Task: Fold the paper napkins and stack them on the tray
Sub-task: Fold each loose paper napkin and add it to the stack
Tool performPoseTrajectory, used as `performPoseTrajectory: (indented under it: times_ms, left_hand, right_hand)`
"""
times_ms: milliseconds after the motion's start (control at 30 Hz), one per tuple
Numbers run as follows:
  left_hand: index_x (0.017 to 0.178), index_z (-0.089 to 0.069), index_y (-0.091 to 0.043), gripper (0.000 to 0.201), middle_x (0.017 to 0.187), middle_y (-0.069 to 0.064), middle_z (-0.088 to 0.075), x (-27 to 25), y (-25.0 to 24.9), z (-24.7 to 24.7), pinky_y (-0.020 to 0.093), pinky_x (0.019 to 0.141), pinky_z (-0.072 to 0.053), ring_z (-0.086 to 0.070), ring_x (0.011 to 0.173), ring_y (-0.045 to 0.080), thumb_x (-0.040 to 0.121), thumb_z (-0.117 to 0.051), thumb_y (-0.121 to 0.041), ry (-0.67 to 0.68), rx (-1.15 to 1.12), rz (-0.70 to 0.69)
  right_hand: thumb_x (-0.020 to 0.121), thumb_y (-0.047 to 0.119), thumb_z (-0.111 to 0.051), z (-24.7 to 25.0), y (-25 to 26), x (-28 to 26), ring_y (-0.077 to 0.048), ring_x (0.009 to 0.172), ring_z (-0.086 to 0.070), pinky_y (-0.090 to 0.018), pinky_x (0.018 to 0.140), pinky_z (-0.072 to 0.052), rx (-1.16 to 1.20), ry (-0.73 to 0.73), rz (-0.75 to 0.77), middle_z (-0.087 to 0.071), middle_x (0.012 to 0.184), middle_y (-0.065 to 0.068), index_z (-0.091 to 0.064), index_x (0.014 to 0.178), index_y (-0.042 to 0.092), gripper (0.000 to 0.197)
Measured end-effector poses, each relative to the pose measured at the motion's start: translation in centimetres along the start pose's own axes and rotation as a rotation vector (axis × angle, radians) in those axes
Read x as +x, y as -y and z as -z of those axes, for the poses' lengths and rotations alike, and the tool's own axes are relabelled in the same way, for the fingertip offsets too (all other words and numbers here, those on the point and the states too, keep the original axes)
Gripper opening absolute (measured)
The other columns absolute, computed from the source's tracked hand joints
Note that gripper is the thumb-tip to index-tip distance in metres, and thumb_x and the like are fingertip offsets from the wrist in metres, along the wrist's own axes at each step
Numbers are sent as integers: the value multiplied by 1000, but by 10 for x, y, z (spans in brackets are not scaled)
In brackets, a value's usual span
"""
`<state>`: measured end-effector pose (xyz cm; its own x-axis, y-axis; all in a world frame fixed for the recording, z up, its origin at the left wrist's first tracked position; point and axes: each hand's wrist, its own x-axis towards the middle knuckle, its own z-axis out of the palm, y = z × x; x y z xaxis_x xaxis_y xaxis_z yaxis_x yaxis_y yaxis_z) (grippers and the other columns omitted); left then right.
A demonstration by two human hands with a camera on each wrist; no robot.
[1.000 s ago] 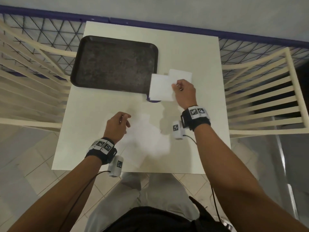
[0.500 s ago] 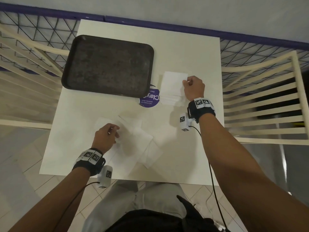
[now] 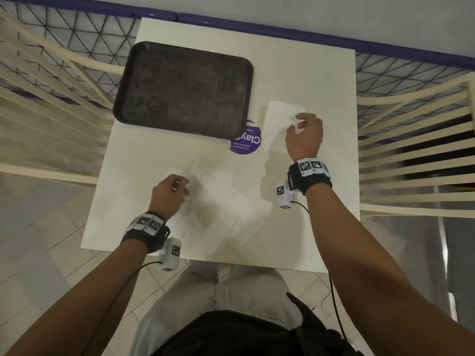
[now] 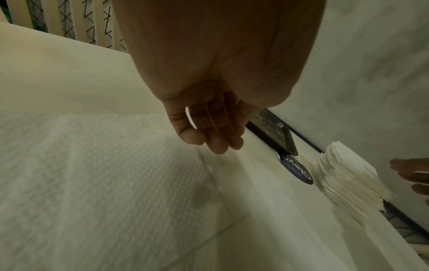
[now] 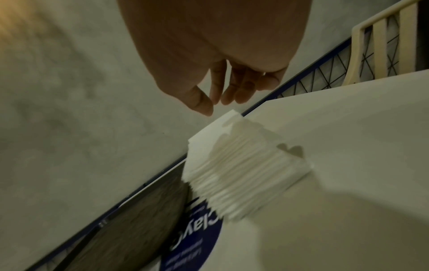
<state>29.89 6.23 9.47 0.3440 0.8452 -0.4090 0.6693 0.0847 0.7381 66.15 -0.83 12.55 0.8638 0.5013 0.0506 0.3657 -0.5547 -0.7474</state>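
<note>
R hand (image 3: 304,136) fingers (image 5: 218,88) loose, just above napkin stack (image 5: 243,165)

purple round sticker (image 3: 245,142) on the table reads "clay", upside down.

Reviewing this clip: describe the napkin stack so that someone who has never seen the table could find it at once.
Start from the dark tray at the table's far left. Just right of its near right corner lies a round purple sticker, and the napkin stack stands directly right of that, under the right hand. Unlike the loose napkins spread flat by the left hand, it is a thick, many-layered block.
</note>
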Motion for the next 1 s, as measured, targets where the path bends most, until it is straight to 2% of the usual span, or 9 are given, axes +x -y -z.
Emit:
performPoseTrajectory:
  times_ms: [67, 167, 300, 333, 433, 533, 667, 800, 1000]
  left_hand:
    - [102, -69, -22, 14, 82, -3, -74, 0, 7, 5, 24, 66, -51, -69, 73, 21, 103, -55, -20, -12, 21, -12]
    - [107, -71, -19, 13, 95, -2, -74, -1, 21, 11, 25, 75, -47, -67, 80, 19, 100, -60, -18, -33, 97, -37]
    - [117, -72, -12, 21, 117, 10, -65, -3, 34, 17, 24, 89, -44, -60, 88, 17, 97, -63, -11, -63, 176, -44]
    - [119, -71, -11, 24, 119, 12, -63, -3, 37, 18, 24, 90, -44, -59, 89, 17, 97, -63, -9, -57, 189, -42]
    - [124, -69, -11, 29, 123, 11, -60, -1, 44, 20, 24, 93, -44, -61, 93, 20, 96, -63, -10, -24, 200, -15]
    - [122, -69, -11, 28, 122, 11, -60, 3, 48, 21, 30, 96, -49, -65, 98, 24, 95, -69, -17, 13, 161, 15]
    - [109, -70, -17, 25, 109, 7, -62, 6, 52, 21, 41, 100, -51, -63, 101, 28, 90, -77, -32, 26, 155, 13]
    - [96, -68, -22, 18, 99, 4, -66, 8, 49, 19, 44, 95, -54, -65, 99, 28, 90, -77, -36, 23, 157, 32]
    - [89, -67, -20, 12, 86, -7, -67, 3, 42, 21, 33, 82, -54, -62, 82, 17, 91, -77, -26, -28, 68, 41]
  right_hand:
    - [83, 10, -60, -9, 8, -23, -18, 90, -60, -34, 87, -50, 55, 21, 41, -61, 92, 3, -65, 101, 21, 22]
    - [85, 10, -65, -28, 20, -64, -12, 81, -62, -26, 77, -54, 127, 128, 63, -68, 89, 1, -70, 93, 17, 13]
    - [86, 13, -66, -53, 29, -123, -8, 77, -64, -8, 71, -45, 81, 381, 1, -72, 85, 5, -72, 91, 20, 11]
    - [86, 14, -65, -60, 31, -136, -8, 77, -66, -7, 71, -45, 44, 457, -16, -74, 85, 5, -73, 90, 20, 11]
    - [86, 20, -64, -78, 31, -171, -10, 80, -70, -17, 76, -51, -97, 658, -58, -76, 79, 4, -76, 83, 16, 13]
    - [83, 29, -63, -94, 27, -196, -15, 81, -71, -24, 78, -56, -254, 797, -123, -75, 75, 2, -76, 77, 15, 20]
    - [79, 37, -68, -105, 26, -213, -19, 74, -72, -33, 76, -62, -299, 807, -230, -74, 73, -2, -77, 74, 13, 27]
    - [79, 38, -70, -105, 32, -218, -22, 72, -72, -32, 70, -62, -284, 779, -269, -74, 75, -4, -76, 74, 12, 27]
    - [84, 30, -69, -98, 33, -222, -20, 79, -71, -28, 72, -58, -267, 771, -247, -75, 81, -3, -78, 78, 13, 21]
